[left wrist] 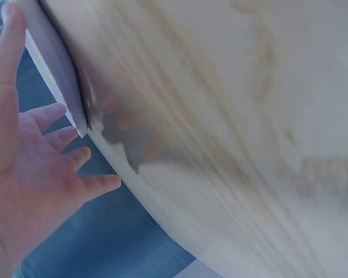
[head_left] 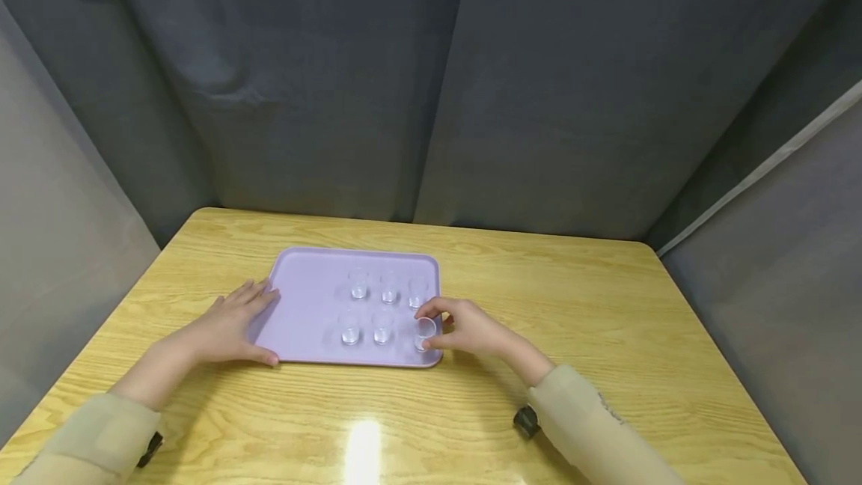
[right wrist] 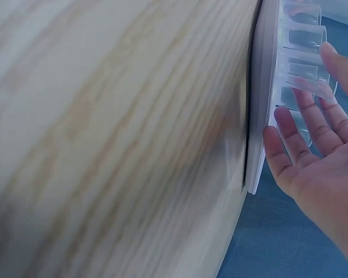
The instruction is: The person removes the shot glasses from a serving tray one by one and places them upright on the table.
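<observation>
A light purple tray (head_left: pixel 310 305) lies on the table with several small clear shot glasses standing in two rows on its right half. At the tray's front right corner, my right hand (head_left: pixel 468 328) pinches one shot glass (head_left: pixel 425 329) between thumb and fingers; in the right wrist view this glass (right wrist: pixel 304 72) tilts slightly against its neighbours. My left hand (head_left: pixel 232 324) is spread at the tray's left edge, fingers straight, touching the rim. The left wrist view shows its palm and fingers beside the tray edge (left wrist: pixel 64 75).
The wooden table (head_left: pixel 572 305) extends to the right and in front of the tray. Dark grey curtains (head_left: pixel 323 96) hang behind it, and lighter panels stand at both sides. A black wrist device (head_left: pixel 527 421) sits under the right sleeve.
</observation>
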Available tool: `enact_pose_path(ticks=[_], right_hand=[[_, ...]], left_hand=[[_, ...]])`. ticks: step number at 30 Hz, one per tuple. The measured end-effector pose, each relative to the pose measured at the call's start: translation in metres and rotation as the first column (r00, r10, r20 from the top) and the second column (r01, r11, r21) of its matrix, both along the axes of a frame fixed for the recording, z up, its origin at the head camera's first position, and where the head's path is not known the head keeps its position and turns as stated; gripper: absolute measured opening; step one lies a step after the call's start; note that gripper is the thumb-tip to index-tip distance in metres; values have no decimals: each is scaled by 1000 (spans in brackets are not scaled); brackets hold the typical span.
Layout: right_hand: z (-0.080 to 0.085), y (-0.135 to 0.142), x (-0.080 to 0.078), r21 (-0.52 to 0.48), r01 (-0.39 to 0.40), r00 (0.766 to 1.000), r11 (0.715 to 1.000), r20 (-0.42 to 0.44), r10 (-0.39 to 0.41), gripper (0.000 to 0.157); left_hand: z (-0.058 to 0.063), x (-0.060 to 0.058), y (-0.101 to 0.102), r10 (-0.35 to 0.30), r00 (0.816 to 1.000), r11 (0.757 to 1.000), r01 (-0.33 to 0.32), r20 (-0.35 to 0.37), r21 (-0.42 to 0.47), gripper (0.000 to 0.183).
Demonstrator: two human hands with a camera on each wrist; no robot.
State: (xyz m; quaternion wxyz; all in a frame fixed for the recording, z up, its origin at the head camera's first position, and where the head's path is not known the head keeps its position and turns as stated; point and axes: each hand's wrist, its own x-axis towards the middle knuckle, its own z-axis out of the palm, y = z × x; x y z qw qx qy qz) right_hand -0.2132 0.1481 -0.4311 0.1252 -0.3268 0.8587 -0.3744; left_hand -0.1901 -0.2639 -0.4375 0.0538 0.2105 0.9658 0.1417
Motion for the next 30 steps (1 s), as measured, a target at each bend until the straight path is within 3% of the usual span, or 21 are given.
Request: enact_pose_path(ticks=[7, 16, 23, 30], right_hand=[[0, 1, 1, 0, 24, 999, 1000, 23, -24, 33], [7, 4, 3, 10, 13, 1000, 1000, -15, -13, 32], [22, 11, 5, 23, 18, 999, 1000, -33, -17, 33], [40, 23, 2, 26, 26, 993, 999, -119, -23, 34]], left_hand=[[5, 0, 0, 27, 998, 1000, -26, 57, -12, 118], [2, 2, -2, 2, 995, 998, -8, 96, 61, 113], [2, -1, -1, 6, 993, 997, -15, 118, 76, 114], [1, -2, -3, 20, 990, 997, -29, 136, 67, 113]])
